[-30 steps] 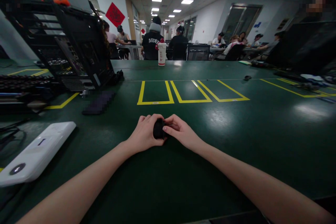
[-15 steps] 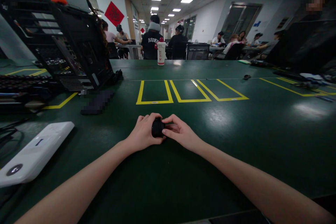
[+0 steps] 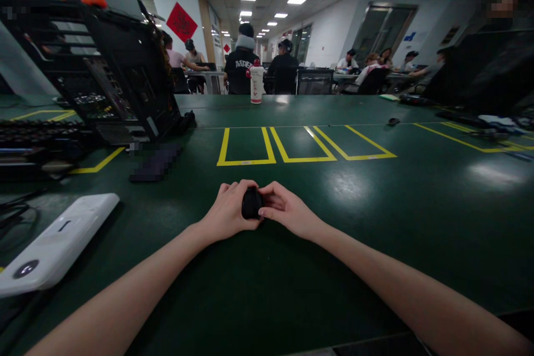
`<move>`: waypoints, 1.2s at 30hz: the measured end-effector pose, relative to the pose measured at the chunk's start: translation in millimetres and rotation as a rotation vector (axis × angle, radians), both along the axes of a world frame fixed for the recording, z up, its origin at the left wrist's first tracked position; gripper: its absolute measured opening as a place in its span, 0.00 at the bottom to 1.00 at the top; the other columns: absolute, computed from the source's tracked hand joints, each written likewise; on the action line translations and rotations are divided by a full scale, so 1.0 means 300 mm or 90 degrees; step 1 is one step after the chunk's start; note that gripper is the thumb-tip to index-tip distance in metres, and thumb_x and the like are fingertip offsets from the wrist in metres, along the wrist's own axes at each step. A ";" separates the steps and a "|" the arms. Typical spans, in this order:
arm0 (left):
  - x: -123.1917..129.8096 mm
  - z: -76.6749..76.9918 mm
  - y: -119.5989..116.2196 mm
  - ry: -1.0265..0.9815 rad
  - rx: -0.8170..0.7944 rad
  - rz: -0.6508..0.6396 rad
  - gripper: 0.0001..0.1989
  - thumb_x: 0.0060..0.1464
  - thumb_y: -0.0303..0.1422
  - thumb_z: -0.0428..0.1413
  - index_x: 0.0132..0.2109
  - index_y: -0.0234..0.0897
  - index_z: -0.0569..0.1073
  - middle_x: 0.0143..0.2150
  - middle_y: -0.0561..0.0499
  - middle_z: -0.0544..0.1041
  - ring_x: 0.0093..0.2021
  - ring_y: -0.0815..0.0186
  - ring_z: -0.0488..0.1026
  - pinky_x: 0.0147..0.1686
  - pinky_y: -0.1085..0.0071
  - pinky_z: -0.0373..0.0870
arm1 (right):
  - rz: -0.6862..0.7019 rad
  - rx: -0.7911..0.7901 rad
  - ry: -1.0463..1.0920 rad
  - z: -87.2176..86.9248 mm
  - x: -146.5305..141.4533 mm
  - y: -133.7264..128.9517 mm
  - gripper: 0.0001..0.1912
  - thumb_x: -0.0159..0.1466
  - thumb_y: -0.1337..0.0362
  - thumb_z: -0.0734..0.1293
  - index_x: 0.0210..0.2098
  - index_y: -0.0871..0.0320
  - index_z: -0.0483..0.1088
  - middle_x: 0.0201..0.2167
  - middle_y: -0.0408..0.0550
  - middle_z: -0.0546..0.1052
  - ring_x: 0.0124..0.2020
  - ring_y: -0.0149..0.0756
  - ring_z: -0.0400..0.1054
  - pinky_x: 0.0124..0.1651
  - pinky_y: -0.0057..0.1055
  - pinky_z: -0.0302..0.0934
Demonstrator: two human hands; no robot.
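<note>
A small round black object [image 3: 251, 204] is between my two hands, low over the green table [image 3: 267, 289]. My left hand [image 3: 228, 208] wraps round its left side, thumb below and fingers above. From the right, the fingertips and thumb of my right hand [image 3: 291, 212] pinch its right edge. What the object is cannot be made out. Beyond my hands, three yellow tape outlines [image 3: 246, 163] lie side by side on the table.
At the left are a white device [image 3: 62, 239], a dark flat item [image 3: 155, 163] and an open black computer case [image 3: 125, 67]. A white bottle [image 3: 256, 86] stands at the far edge. A small black piece [image 3: 392, 122] lies back right. Several people sit beyond.
The fingers of my right hand have shifted slightly on the black object's right edge. My left hand keeps its hold, and the object stays in nearly the same place.
</note>
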State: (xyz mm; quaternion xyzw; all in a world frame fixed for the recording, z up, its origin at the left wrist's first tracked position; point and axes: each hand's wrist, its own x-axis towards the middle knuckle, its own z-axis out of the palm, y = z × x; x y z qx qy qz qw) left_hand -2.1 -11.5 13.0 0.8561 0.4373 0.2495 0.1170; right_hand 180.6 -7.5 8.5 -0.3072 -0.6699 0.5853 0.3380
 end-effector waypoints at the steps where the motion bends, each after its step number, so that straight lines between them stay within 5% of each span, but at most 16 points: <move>1: 0.000 0.003 -0.001 0.000 -0.004 -0.001 0.25 0.42 0.37 0.58 0.48 0.41 0.58 0.43 0.49 0.67 0.43 0.58 0.66 0.43 0.61 0.56 | 0.008 -0.002 0.006 0.006 0.002 -0.006 0.16 0.55 0.69 0.66 0.42 0.55 0.60 0.44 0.44 0.66 0.48 0.35 0.64 0.52 0.39 0.60; 7: -0.001 0.020 -0.009 -0.003 -0.027 -0.005 0.25 0.43 0.38 0.57 0.48 0.41 0.58 0.44 0.49 0.67 0.44 0.57 0.66 0.44 0.60 0.56 | -0.033 0.011 -0.006 0.019 -0.007 -0.011 0.09 0.58 0.64 0.63 0.38 0.56 0.61 0.40 0.44 0.67 0.43 0.35 0.67 0.45 0.38 0.64; 11: 0.000 0.026 -0.011 -0.010 -0.033 -0.006 0.25 0.43 0.38 0.58 0.48 0.41 0.59 0.44 0.49 0.67 0.44 0.57 0.66 0.44 0.60 0.56 | -0.068 0.005 -0.044 -0.002 -0.017 0.003 0.13 0.57 0.63 0.64 0.41 0.56 0.60 0.41 0.46 0.67 0.44 0.36 0.66 0.46 0.40 0.63; 18: 0.002 0.006 -0.003 -0.004 -0.007 -0.005 0.25 0.43 0.37 0.57 0.48 0.40 0.58 0.43 0.49 0.67 0.43 0.58 0.66 0.43 0.61 0.56 | 0.032 -0.009 0.001 0.017 0.004 -0.006 0.15 0.57 0.68 0.65 0.42 0.55 0.59 0.44 0.44 0.66 0.48 0.34 0.64 0.51 0.38 0.60; 28: -0.001 0.024 -0.009 -0.005 -0.040 -0.009 0.25 0.43 0.37 0.57 0.49 0.41 0.59 0.44 0.49 0.67 0.44 0.56 0.66 0.44 0.60 0.56 | -0.037 0.016 -0.038 0.003 -0.008 0.004 0.16 0.57 0.64 0.65 0.44 0.55 0.60 0.45 0.46 0.66 0.46 0.36 0.65 0.48 0.40 0.62; 36: 0.000 0.029 -0.012 0.010 -0.028 -0.007 0.25 0.43 0.36 0.57 0.48 0.39 0.58 0.44 0.48 0.67 0.44 0.57 0.66 0.45 0.60 0.56 | 0.049 -0.005 0.001 0.025 0.014 -0.004 0.17 0.55 0.69 0.66 0.43 0.55 0.59 0.45 0.45 0.66 0.49 0.35 0.63 0.53 0.38 0.59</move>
